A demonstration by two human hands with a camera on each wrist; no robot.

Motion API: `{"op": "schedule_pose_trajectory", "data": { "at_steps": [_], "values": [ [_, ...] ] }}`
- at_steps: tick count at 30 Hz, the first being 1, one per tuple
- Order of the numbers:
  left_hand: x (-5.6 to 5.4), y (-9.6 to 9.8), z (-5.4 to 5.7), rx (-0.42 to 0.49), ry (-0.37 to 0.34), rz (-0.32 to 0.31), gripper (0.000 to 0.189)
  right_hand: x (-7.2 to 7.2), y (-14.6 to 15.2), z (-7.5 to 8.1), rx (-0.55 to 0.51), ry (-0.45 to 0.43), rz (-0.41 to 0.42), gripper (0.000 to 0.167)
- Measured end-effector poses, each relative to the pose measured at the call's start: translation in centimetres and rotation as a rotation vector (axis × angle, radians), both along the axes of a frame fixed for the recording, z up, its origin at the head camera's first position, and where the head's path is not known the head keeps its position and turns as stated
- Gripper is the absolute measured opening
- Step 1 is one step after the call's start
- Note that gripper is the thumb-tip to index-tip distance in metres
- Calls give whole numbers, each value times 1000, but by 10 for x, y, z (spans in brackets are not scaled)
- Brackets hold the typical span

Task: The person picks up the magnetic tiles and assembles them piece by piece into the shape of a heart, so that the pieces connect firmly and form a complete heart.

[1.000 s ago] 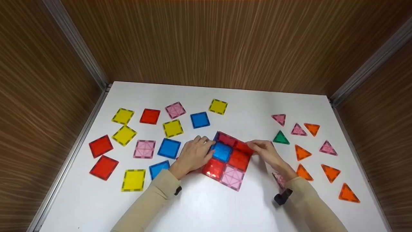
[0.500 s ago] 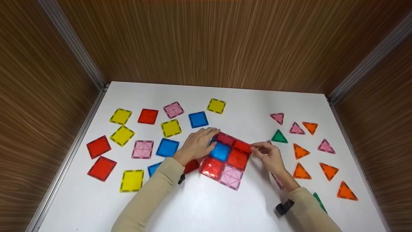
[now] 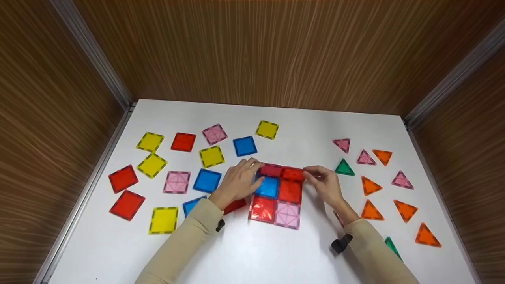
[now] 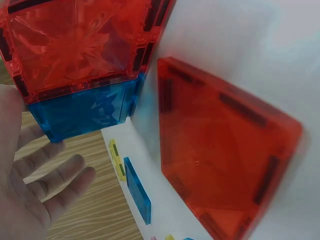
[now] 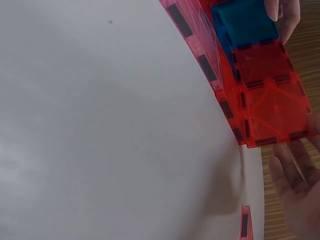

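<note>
Between my hands stands a joined structure of magnetic tiles, with red, blue and pink squares at the front and a red row raised along its far side. My left hand holds the far left corner by a blue tile, thumb toward me. With thumb and fingertips, my right hand pinches the far right corner at a red tile. A loose red square tile lies beside the structure, partly behind my left wrist.
Loose square tiles in yellow, red, pink and blue lie to the left, including a yellow square. Several triangle tiles lie to the right, such as an orange triangle and a green triangle. Wood-grain walls enclose the white table.
The tile structure has turned counterclockwise, so its front edge runs nearly level now. Both hands stay at its far corners; the right hand has shifted slightly with it.
</note>
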State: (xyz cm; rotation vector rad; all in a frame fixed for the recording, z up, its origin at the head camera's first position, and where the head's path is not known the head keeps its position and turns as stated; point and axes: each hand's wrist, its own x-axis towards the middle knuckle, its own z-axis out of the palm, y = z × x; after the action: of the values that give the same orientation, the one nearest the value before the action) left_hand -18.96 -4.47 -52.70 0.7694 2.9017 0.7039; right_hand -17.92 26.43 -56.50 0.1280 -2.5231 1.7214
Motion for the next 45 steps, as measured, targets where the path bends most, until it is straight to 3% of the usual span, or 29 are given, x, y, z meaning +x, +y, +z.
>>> {"op": "schedule_pose_trajectory", "data": {
  "at_steps": [7, 10, 17, 23, 29, 33, 38, 41, 45],
  "values": [
    [9, -4, -1, -11, 32, 28, 52, -8, -5, 0, 30, -17, 22, 26],
    [10, -4, -1, -12, 57, 29, 52, -9, -6, -1, 22, -12, 15, 26],
    [10, -8, 2, -21, 43, 31, 56, -7, -6, -1, -20, 29, 30, 23],
    [15, -26, 2, 14, 72, 45, 58, -6, -7, -1, -42, 28, 21, 21],
    [32, -52, -5, 15, 106, 60, 55, -7, -7, -3, -31, -11, 16, 24],
    [45, -64, -14, 7, 65, 74, 56, -7, -7, -2, -19, -26, 14, 24],
    [57, -72, -26, -51, -45, 91, 67, -6, -7, 1, -6, -17, 19, 22],
    [61, -74, -32, -96, -91, 90, 72, -6, -6, 1, -14, -6, 26, 21],
    [62, -74, -38, -143, -94, 83, 75, -6, -7, 1, -12, 0, 28, 21]
  ]
}}
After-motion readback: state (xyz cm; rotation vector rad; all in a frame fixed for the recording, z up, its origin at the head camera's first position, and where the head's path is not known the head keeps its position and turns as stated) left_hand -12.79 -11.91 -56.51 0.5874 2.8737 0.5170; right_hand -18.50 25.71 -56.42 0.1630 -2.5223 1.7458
